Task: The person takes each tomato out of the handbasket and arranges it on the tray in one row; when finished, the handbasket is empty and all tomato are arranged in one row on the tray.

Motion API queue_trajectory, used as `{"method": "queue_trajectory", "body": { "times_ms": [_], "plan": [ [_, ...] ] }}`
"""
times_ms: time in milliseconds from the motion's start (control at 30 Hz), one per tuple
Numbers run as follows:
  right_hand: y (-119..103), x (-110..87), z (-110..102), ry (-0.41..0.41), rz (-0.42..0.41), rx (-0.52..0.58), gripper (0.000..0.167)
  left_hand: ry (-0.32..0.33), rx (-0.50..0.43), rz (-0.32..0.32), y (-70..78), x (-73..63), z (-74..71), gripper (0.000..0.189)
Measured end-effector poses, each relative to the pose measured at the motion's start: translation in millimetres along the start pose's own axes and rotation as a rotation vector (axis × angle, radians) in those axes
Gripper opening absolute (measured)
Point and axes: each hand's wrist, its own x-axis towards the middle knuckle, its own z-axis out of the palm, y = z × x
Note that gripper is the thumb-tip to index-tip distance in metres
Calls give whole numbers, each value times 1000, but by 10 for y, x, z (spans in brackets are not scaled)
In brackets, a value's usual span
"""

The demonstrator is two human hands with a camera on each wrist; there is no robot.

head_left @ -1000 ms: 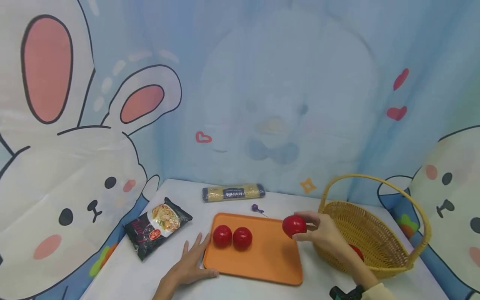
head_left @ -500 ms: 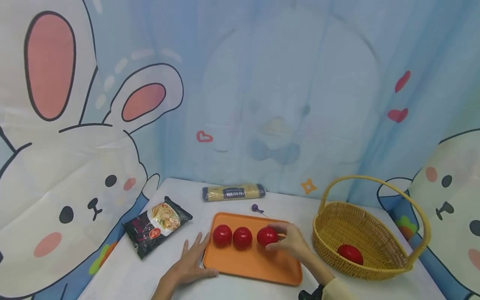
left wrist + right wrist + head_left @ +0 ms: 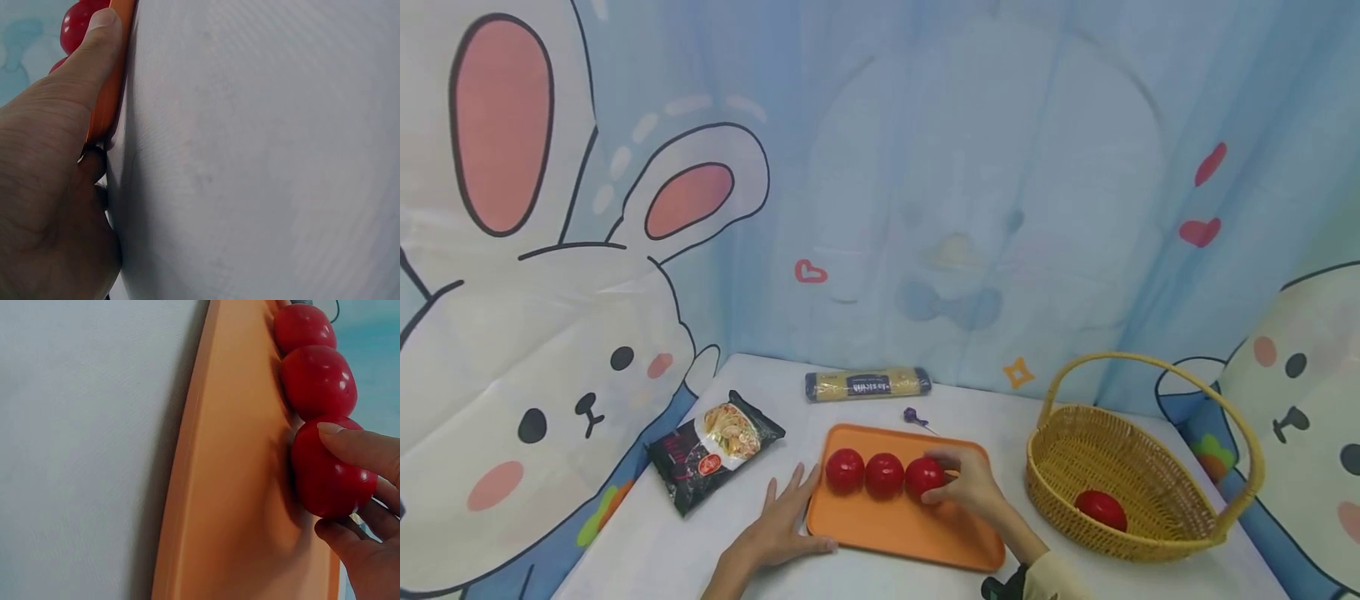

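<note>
Three shiny red fruits that look like apples stand in a row on an orange tray (image 3: 925, 529). My right hand (image 3: 968, 485) holds the rightmost apple (image 3: 922, 477) between thumb and fingers. In the right wrist view that apple (image 3: 328, 475) touches the middle apple (image 3: 320, 381), and the thumb lies on its upper side. Farther left sits the third apple (image 3: 845, 472). My left hand (image 3: 778, 523) rests at the tray's left end with its fingers spread. Its thumb (image 3: 94, 53) lies along the tray's edge in the left wrist view.
A wicker basket (image 3: 1060, 500) with a tall handle stands on the right, holding one red fruit (image 3: 1101, 509). A black noodle packet (image 3: 715, 450) lies left, a yellow-and-blue roll-shaped pack (image 3: 867, 384) behind the tray, and a small purple lollipop (image 3: 912, 415) near it.
My right hand has carried the apple from the tray's right edge leftward and down, until it sits beside the middle apple. The left hand has stayed in place.
</note>
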Motion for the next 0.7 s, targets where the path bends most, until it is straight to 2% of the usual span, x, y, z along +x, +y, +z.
{"method": "queue_trajectory", "body": {
  "times_ms": [200,300,400,500,567,700],
  "plan": [
    [-43,-57,-60,-16,-9,10,76,1,8,-10,53,-23,-27,124],
    [-122,-111,-265,-62,-55,3,75,-6,6,-11,73,-34,-37,124],
    [-195,-184,-664,-164,-147,-6,71,-13,8,-12,88,-33,-41,123],
    [-212,-282,-1173,-277,-233,-16,66,-14,9,-13,101,-23,-45,123],
    [-170,-353,-1509,-321,-269,-32,62,-13,10,-12,111,-20,-52,123],
    [23,-471,-2037,-334,-237,-77,61,-18,19,-38,106,-18,-55,123]
  ]
}}
